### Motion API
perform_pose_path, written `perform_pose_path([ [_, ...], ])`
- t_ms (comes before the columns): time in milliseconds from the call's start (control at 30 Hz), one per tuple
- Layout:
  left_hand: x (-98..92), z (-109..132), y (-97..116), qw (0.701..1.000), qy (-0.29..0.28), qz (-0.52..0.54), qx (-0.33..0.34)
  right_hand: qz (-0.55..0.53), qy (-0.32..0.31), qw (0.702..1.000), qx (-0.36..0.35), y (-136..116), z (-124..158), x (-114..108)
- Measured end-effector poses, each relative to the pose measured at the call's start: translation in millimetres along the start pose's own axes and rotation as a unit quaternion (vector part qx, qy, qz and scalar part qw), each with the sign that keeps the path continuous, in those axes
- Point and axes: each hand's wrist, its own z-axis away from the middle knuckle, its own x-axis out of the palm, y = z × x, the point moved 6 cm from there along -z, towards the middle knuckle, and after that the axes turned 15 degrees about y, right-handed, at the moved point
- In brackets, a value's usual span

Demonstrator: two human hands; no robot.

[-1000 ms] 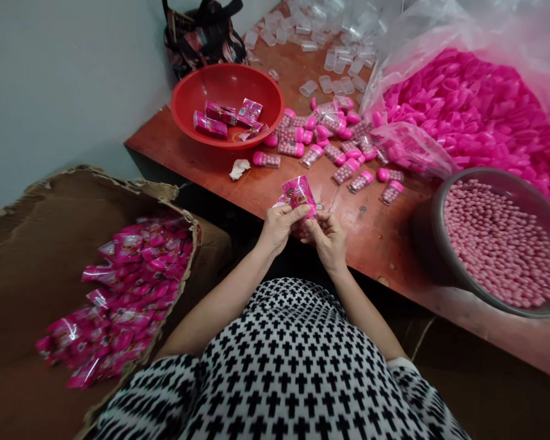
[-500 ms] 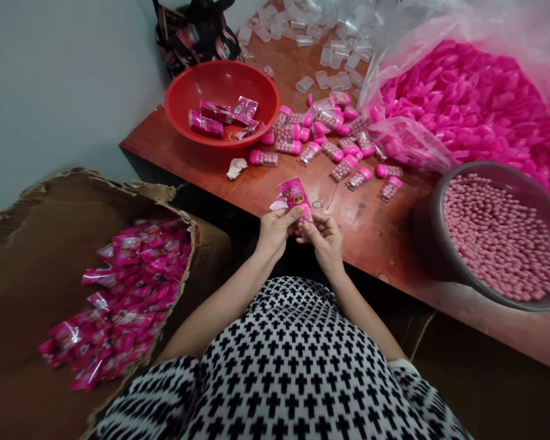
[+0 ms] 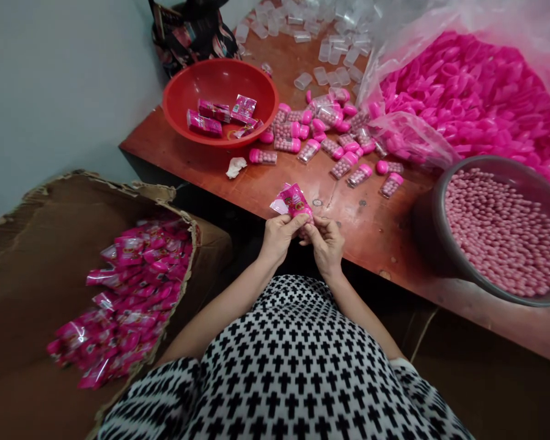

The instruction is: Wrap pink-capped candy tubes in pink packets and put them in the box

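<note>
My left hand point(image 3: 277, 237) pinches a printed pink wrapper point(image 3: 297, 200) at the table's front edge. The wrapper stands up from the fingers, wrinkled, with a loose pale flap on its left. Close beside it, my right hand point(image 3: 327, 243) is closed on a small bottle of pink candy balls, mostly hidden by the fingers and the wrapper's lower end. Beyond the hands, several capped candy bottles point(image 3: 359, 175) lie scattered. A red bowl point(image 3: 220, 76) at the back left holds folded stacks of similar wrappers point(image 3: 204, 123).
At right stands a grey bucket point(image 3: 433, 235) of pink candy balls point(image 3: 499, 235). Behind it a plastic bag spills pink caps point(image 3: 462, 91). Clear empty bottles point(image 3: 334, 52) lie at the back. A cardboard box point(image 3: 22, 269) at left holds filled pink packets point(image 3: 128, 305). Crumpled tissue point(image 3: 235, 167) lies near the bowl.
The wrapper has gone from flat and upright to crumpled and rounded, sitting slightly lower over the bottle. The candy balls seen between my fingers are now mostly covered. Both hands stay together.
</note>
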Motion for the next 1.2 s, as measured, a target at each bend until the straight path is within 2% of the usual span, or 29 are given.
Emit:
perform_pose_path([
  [100, -0.9, 5, -1, 1.000, 0.016, 0.005, 0.005, 0.000, -0.007, 1.000, 0.016, 3, 1, 0],
  [200, 3.0, 9, -1, 0.997, -0.009, 0.067, -0.021, -0.007, -0.017, 0.999, 0.043, 7, -1, 1],
  [333, 5.9, 6, 0, 0.996, -0.022, 0.079, -0.047, 0.007, -0.019, 1.000, 0.013, 3, 0, 1],
  [567, 1.2, 8, -7, 0.996, 0.047, 0.064, -0.028, 0.038, -0.009, 0.999, -0.012, 5, 3, -1],
  [800, 0.1, 14, -12, 0.994, 0.048, 0.087, -0.054, 0.173, -0.011, 0.977, -0.125, 1, 5, -9],
  [867, -0.5, 11, -10, 0.995, 0.044, 0.079, -0.050, 0.148, -0.016, 0.984, -0.098, 0, 6, -8],
  [967, -1.9, 6, -9, 0.997, 0.011, 0.059, -0.056, 0.037, -0.027, 0.999, 0.011, 6, 6, -2],
  [1067, -5.8, 4, -11, 0.995, -0.029, 0.044, -0.080, -0.032, -0.014, 0.994, 0.102, 13, 6, 0],
  [1133, -7.4, 6, -12, 0.994, -0.050, 0.029, -0.093, -0.040, -0.003, 0.992, 0.119, 16, 6, -1],
  [1200, -8.0, 8, -11, 0.995, -0.044, 0.024, -0.086, -0.017, 0.000, 0.996, 0.090, 14, 6, -3],
])
